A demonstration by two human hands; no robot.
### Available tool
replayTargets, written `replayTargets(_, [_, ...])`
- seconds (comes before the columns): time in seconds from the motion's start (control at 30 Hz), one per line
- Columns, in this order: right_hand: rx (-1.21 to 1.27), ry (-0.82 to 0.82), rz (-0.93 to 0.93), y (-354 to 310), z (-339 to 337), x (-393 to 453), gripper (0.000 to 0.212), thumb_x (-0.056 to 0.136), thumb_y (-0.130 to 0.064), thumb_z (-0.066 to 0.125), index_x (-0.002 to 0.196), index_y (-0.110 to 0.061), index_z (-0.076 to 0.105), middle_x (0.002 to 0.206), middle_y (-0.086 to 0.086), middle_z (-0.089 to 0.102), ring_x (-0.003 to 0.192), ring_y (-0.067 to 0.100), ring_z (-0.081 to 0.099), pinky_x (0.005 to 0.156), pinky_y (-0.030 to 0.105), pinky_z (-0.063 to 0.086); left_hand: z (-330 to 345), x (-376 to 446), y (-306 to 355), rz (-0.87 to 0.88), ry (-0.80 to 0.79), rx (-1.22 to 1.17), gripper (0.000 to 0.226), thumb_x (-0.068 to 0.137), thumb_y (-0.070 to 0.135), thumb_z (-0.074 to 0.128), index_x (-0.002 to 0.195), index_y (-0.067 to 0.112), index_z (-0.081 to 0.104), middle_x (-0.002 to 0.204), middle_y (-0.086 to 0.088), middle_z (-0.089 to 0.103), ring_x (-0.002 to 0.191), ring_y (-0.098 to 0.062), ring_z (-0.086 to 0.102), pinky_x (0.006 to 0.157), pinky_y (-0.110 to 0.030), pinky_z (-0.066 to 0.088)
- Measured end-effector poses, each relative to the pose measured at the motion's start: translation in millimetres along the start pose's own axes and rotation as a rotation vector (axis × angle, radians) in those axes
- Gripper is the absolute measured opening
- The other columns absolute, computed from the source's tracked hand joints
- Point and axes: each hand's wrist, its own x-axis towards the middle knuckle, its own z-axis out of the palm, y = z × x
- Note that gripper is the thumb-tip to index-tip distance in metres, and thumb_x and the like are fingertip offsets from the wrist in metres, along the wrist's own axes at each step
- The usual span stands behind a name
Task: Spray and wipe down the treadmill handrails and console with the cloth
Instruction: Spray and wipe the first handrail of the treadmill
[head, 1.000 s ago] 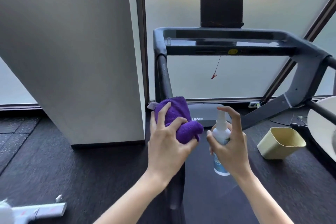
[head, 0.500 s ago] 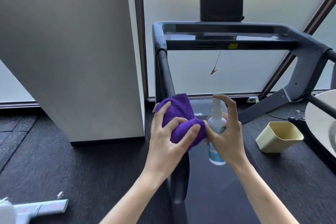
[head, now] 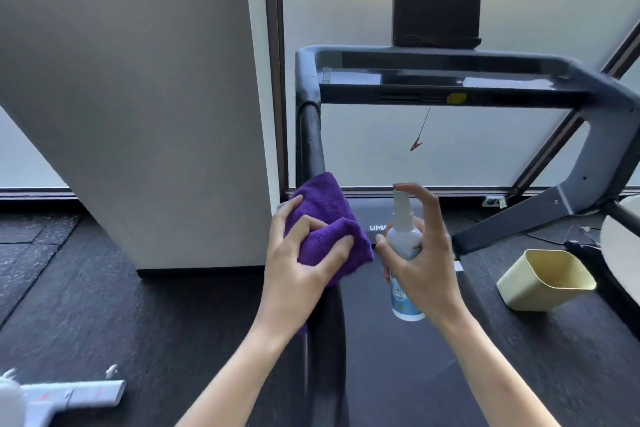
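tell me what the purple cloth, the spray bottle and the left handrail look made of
Purple cloth: likely microfibre, matte and nubby.
Spray bottle: probably glossy white plastic with a printed blue label.
Left handrail: black, faintly sheened, perhaps rubber or foam over metal; unclear.

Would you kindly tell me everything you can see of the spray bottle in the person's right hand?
The spray bottle is small and slim, with a pale, translucent-looking plastic body, a blue label on its lower part and a white pump nozzle on top. The right hand holds it roughly upright in the air over the treadmill belt, fingers wrapped round the body and the index finger arched over the nozzle. It sits just right of the purple cloth; its label text is too blurred to read.
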Motion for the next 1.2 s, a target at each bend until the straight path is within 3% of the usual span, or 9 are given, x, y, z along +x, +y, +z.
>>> replayTargets(0.13, [-0.024,-0.056,0.002,11,5,24,0.064,0.075,0.004,0.064,0.118,-0.039,0.043,0.062,0.013,0.053,0.044,0.028,0.050,0.044,0.029,0.049,10,52,-8,-0.041,0.044,0.054,0.015,0.078,0.028,0.080,0.082,0.025,0.065,0.135,0.008,0.041,0.122,0.009,0.041,0.094,0.002,0.025])
replayTargets(0.23, [-0.040,-0.064,0.011,18,8,43,0.067,0.075,0.011,0.061,0.118,-0.037,0.043,0.062,0.011,0.054,0.042,0.024,0.051,0.043,0.033,0.049,16,121,-15,-0.078,0.032,0.118,0.016,0.079,0.025,0.079,0.087,0.022,0.065,0.138,0.000,0.040,0.120,-0.002,0.041,0.097,-0.006,0.024])
replayTargets(0.3, [-0.031,-0.061,0.008,22,8,50,0.066,0.077,0.013,0.060,0.119,-0.035,0.043,0.062,0.006,0.054,0.041,0.013,0.054,0.044,0.027,0.047,19,148,-17,-0.093,0.019,0.138,0.017,0.080,0.026,0.078,0.088,0.021,0.064,0.139,0.000,0.038,0.123,-0.006,0.042,0.101,-0.012,0.024])
replayTargets(0.4, [0.002,-0.056,0.028,28,9,57,0.065,0.078,0.015,0.059,0.120,-0.032,0.043,0.064,0.007,0.054,0.041,0.009,0.057,0.045,0.020,0.046,15,146,-15,-0.099,0.011,0.101,0.017,0.080,0.025,0.078,0.080,0.023,0.061,0.139,0.004,0.039,0.125,-0.005,0.042,0.109,-0.022,0.029])
replayTargets(0.6, [-0.013,0.005,0.035,45,25,94,0.067,0.078,0.007,0.064,0.121,-0.039,0.041,0.065,0.014,0.054,0.043,0.026,0.053,0.044,0.031,0.049,16,105,-28,-0.049,0.065,0.003,0.016,0.078,0.027,0.079,0.082,0.023,0.064,0.131,0.010,0.040,0.128,0.001,0.041,0.103,-0.014,0.031])
replayTargets(0.87, [-0.056,0.040,0.051,37,43,120,0.071,0.076,0.012,0.061,0.118,-0.043,0.041,0.067,0.020,0.054,0.042,0.038,0.051,0.039,0.047,0.049,33,266,-40,-0.109,-0.057,0.328,0.030,0.075,0.045,0.075,0.088,0.026,0.057,0.139,-0.001,0.033,0.127,-0.027,0.041,0.100,-0.028,0.032])
replayTargets(1.03, [-0.053,0.034,0.042,33,46,120,0.067,0.076,0.004,0.063,0.118,-0.043,0.042,0.067,0.022,0.051,0.042,0.040,0.048,0.038,0.049,0.047,7,201,-32,-0.066,-0.063,0.201,0.032,0.070,0.049,0.072,0.069,0.025,0.052,0.127,0.004,0.040,0.122,-0.016,0.046,0.104,-0.027,0.033])
replayTargets(1.13, [-0.041,0.047,0.028,32,46,123,0.063,0.076,0.001,0.065,0.119,-0.039,0.043,0.064,0.018,0.053,0.043,0.036,0.049,0.040,0.046,0.049,11,145,-26,0.048,-0.054,0.280,0.030,0.069,0.054,0.070,0.071,0.028,0.054,0.124,0.015,0.039,0.116,-0.014,0.039,0.090,-0.023,0.031])
replayTargets(1.2, [-0.044,0.054,0.022,32,45,125,0.064,0.078,0.006,0.066,0.120,-0.035,0.042,0.063,0.015,0.054,0.042,0.030,0.052,0.040,0.038,0.051,22,163,-24,0.060,-0.046,0.389,0.026,0.073,0.048,0.072,0.082,0.027,0.061,0.133,0.013,0.036,0.125,-0.021,0.031,0.089,-0.025,0.030])
